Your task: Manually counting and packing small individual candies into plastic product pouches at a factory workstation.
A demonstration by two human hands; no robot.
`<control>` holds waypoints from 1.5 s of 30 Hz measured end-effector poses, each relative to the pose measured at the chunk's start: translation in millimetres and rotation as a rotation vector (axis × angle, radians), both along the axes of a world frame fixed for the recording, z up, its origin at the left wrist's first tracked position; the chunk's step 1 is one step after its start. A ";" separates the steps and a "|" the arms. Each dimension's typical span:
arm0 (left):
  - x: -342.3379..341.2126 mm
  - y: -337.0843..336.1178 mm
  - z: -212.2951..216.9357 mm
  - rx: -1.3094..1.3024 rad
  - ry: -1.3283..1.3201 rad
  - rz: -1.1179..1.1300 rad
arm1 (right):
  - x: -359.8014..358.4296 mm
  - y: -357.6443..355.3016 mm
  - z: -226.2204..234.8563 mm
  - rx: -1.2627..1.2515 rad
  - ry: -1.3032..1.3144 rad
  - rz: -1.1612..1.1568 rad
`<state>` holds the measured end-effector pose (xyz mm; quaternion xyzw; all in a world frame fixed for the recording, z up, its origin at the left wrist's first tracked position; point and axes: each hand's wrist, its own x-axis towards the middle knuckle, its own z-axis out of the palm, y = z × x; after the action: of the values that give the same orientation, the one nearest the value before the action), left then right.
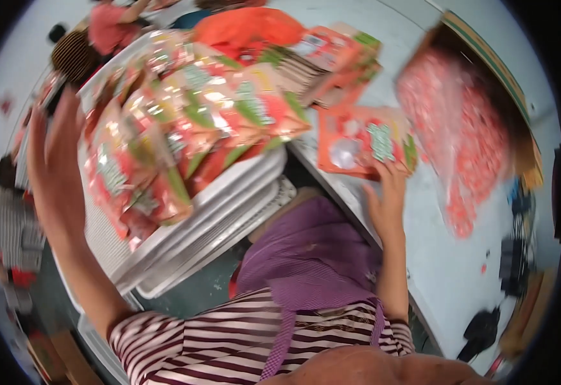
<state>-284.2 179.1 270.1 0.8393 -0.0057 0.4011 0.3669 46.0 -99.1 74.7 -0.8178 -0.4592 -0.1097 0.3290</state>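
My left hand (59, 141), smeared by motion, is raised at the left edge of a white plastic tray (171, 247), its fingers stretched out and nothing in it. Filled, shiny orange pouches (184, 122) with green corners are heaped in that tray. On the white table, a flat orange pouch (357, 138) with a round pale window lies in front of me. My right hand (388, 192) rests its fingertips on the near edge of this pouch, thumb apart from it.
Beyond the flat pouch lies a stack of pouches (338, 61), beside an orange bag (248, 29). At right, a cardboard box (524, 122) holds a clear bag of pink pieces (466, 135). More trays sit under the filled one. Another person (107, 29) is at the far left.
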 end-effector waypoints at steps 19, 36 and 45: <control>261.1 -116.8 -243.6 0.406 0.508 -0.012 | 27.0 -27.9 -19.5 -0.046 0.056 -0.098; 270.3 -89.9 -231.8 0.433 0.478 -0.189 | 38.9 -29.8 -20.5 0.535 0.936 -0.317; 262.4 -95.7 -235.8 0.513 0.463 -0.113 | 9.3 -32.8 -34.9 0.713 1.050 -0.413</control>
<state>-21.8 83.4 34.3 0.9713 -0.0695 0.1646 0.1571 55.3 -131.8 39.8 -0.6749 -0.0077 0.0970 0.7315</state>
